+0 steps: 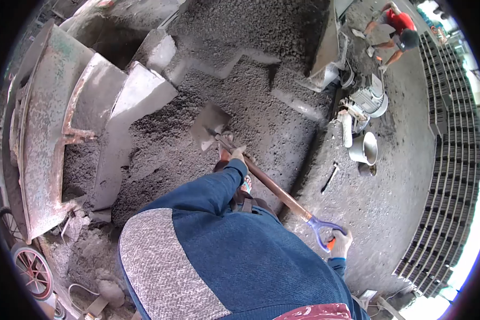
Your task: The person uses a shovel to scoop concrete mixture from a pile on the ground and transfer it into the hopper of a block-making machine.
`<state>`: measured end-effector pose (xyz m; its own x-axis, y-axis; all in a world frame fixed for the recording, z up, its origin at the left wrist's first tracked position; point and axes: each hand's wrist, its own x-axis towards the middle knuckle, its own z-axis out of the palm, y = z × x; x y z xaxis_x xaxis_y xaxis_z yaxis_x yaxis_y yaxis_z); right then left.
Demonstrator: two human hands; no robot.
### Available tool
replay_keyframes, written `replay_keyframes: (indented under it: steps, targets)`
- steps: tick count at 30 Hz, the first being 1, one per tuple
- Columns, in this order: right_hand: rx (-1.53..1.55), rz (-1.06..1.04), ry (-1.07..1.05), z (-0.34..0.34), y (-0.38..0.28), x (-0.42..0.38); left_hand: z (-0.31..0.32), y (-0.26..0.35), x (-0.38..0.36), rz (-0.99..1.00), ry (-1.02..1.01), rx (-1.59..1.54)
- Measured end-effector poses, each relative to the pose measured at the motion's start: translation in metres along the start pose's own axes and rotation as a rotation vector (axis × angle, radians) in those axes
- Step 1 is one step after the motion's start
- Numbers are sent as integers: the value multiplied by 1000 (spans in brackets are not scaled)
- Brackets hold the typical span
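Observation:
A shovel (276, 189) with a brown shaft and a blue D-shaped handle lies slantwise across the view. Its flat grey blade (209, 124) is at the upper left end, over dark, crumbly material (165, 140). My left hand (239, 154) is wrapped round the shaft a little behind the blade. At the far end, my right hand (341, 243) grips the blue handle, with something orange beside the fingers. The blade looks nearly bare.
Rusty metal panels (53, 117) stand at the left, above a spoked wheel (32, 271). On the right are a motor (369, 97), a white bucket (364, 148) and stacked blocks (442, 176). Another person in red (401, 22) bends down at the upper right. Material is heaped (250, 24) at the top.

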<state>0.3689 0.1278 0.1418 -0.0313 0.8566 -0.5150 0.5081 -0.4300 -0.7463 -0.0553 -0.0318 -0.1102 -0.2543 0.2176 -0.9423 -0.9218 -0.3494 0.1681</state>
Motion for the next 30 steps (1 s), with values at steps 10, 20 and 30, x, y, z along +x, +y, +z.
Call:
replay_keyframes:
  steps: [10,20,30]
  targets:
    - [488,467,-174,305,-87,27,120,149,130,58,-68,167]
    - [-504,-953,-496,589,-178,130,221,345,184,302,11,546]
    - [467,478,-156,374,-139,96,205,79,150,-36,48,416]
